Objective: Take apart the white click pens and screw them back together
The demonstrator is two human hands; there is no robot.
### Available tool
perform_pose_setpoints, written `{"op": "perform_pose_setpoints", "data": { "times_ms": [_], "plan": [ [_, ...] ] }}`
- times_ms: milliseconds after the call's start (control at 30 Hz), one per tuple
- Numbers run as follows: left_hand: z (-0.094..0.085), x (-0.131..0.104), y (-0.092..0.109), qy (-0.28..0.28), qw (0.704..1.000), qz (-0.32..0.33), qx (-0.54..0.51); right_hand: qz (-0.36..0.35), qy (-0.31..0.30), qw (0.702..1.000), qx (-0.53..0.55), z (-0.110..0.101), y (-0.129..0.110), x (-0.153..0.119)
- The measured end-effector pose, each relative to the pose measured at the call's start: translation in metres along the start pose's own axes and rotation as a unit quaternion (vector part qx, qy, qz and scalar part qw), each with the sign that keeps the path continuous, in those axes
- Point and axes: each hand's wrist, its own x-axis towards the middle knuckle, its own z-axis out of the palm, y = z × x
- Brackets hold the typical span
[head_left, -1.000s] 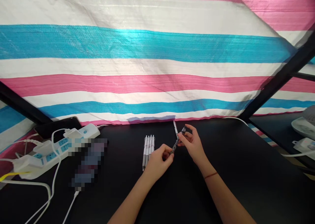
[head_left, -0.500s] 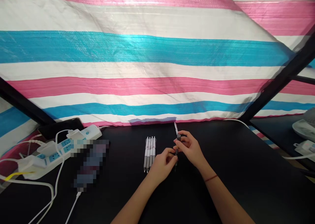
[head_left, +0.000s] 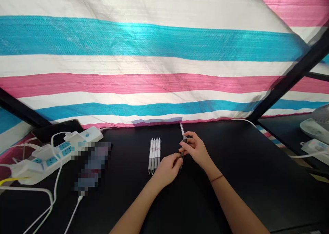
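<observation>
One dark pen (head_left: 184,138) is in two hands (head_left: 167,168), five white pens (head_left: 153,155) nearby

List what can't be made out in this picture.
All in the head view:
Dark pen: partly covered by the fingers of the left hand and right hand.
Lone white pen: near end hidden behind the right hand and dark pen.
Four white pens: markings too small to read.
Pixelated device: surface masked by mosaic blocks.
Grey round object: cut off by the right edge.
</observation>
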Motion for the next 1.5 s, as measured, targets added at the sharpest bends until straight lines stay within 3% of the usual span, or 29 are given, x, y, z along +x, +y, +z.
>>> {"op": "perform_pose_setpoints", "data": {
  "times_ms": [167,767,900,1033,1500],
  "plan": [
    [-0.0004,0.0003,0.0,-0.011,1.0,0.0,0.021,0.007,-0.028,0.999,-0.016,-0.0023,-0.0005,0.0006],
    [0.0005,0.0005,-0.0018,0.001,1.0,0.002,0.011,-0.028,0.0,0.999,-0.033,0.0,0.0,-0.0009],
    [0.0,0.0,-0.0008,0.001,1.0,0.002,0.019,-0.036,-0.031,0.998,-0.03,0.0,-0.0002,-0.0014],
    [-0.0012,0.0001,0.0002,-0.002,1.0,0.002,0.018,-0.051,-0.002,0.998,-0.025,0.0021,-0.0004,-0.0026],
    [-0.0019,-0.0007,0.0008,-0.007,1.0,-0.007,0.019,-0.056,0.007,0.998,-0.033,0.0046,0.0015,-0.0025]
  ]
}}
